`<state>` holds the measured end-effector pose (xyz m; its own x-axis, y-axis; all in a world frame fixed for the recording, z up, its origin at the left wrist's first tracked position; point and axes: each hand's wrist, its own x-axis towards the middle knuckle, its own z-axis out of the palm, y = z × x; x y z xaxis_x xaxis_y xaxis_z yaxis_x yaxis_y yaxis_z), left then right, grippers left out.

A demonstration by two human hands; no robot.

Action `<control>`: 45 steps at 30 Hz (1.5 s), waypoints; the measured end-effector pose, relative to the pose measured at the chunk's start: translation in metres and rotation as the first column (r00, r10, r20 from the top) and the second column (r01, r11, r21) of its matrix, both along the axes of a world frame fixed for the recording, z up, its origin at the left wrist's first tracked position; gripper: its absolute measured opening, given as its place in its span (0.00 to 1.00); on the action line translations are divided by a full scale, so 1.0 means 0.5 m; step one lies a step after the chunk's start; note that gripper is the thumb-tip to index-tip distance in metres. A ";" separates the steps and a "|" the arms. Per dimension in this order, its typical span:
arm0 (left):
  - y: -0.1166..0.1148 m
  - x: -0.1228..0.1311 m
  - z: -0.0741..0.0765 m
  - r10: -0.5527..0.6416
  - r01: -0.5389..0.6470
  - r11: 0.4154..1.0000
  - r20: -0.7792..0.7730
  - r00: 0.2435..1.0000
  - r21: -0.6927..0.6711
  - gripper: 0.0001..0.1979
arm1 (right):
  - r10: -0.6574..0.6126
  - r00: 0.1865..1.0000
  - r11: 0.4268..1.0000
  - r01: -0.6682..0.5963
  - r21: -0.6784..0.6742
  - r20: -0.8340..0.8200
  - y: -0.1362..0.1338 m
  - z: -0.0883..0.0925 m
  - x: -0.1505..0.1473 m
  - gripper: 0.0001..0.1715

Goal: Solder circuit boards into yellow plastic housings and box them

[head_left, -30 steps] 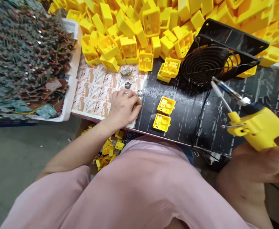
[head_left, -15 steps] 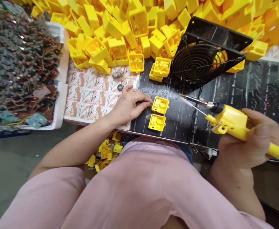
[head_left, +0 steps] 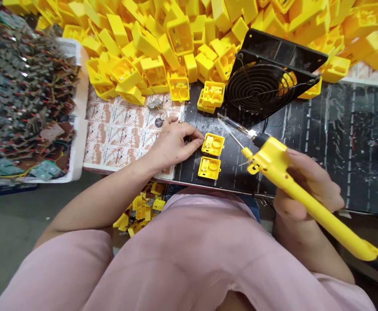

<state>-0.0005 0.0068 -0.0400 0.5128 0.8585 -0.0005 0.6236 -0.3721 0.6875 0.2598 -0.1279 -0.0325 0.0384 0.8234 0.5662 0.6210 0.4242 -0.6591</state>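
Two small yellow plastic housings lie open side up on the black mat point(head_left: 305, 129), the upper housing point(head_left: 212, 144) above the lower housing point(head_left: 209, 168). My left hand point(head_left: 172, 143) rests on the mat just left of the upper housing, fingers curled together with the tips at its edge; whether they pinch a small part is hidden. My right hand point(head_left: 308, 185) grips a yellow soldering gun point(head_left: 292, 181), whose metal tip point(head_left: 223, 122) hovers just above and right of the upper housing.
A big heap of yellow housings point(head_left: 182, 34) fills the back of the bench. A black fan point(head_left: 266, 77) leans against it. A white tray of circuit boards point(head_left: 20, 95) sits at the left. A small round part point(head_left: 158, 122) lies on printed paper point(head_left: 118, 129). Yellow scraps point(head_left: 142, 207) lie below the bench.
My right hand has swung the soldering gun left, bringing its tip from the fan to the upper housing. My left hand slid right from the round parts to the upper housing's edge.
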 end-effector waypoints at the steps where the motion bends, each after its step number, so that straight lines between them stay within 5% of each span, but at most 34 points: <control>1: 0.002 0.001 0.000 0.004 -0.004 1.000 0.003 1.000 0.007 0.10 | -0.009 1.000 1.000 0.009 0.017 -0.001 0.000 0.003 0.002 0.39; 5: 0.013 0.005 0.004 -0.015 0.015 1.000 -0.016 1.000 0.013 0.08 | -0.139 0.990 0.984 0.140 0.114 -0.024 0.004 -0.001 0.005 0.21; 10: 0.029 0.016 0.015 -0.066 0.068 0.998 -0.121 0.990 0.010 0.09 | -0.157 0.978 0.977 0.175 0.123 -0.139 0.001 -0.017 0.013 0.29; 14: 0.038 0.031 0.023 -0.112 0.121 0.992 -0.218 0.969 0.031 0.08 | -0.217 0.945 0.963 0.248 0.102 -0.244 0.009 -0.016 0.019 0.20; 17: 0.046 0.046 0.036 -0.144 0.168 0.984 -0.285 0.948 0.061 0.06 | -0.234 0.934 0.952 0.277 0.130 -0.271 0.012 -0.018 0.021 0.24; 23: 0.062 0.073 0.064 -0.204 0.233 0.973 -0.482 0.852 0.000 0.06 | -0.039 0.998 0.993 0.043 0.114 -0.040 0.004 -0.010 0.015 0.25; 27: 0.069 0.074 0.067 -0.227 0.275 0.961 -0.509 0.830 0.020 0.07 | 0.126 0.986 0.978 -0.142 0.154 0.109 0.020 0.003 0.009 0.16; 38: 0.070 0.083 0.076 -0.248 0.287 0.958 -0.560 0.791 -0.018 0.07 | 0.215 0.923 0.963 -0.256 0.090 0.318 0.037 0.031 0.001 0.11; 45: 0.078 0.074 0.064 -0.267 0.330 0.944 -0.533 0.803 0.024 0.07 | 0.074 0.976 0.981 -0.108 0.161 0.203 0.025 0.035 0.023 0.10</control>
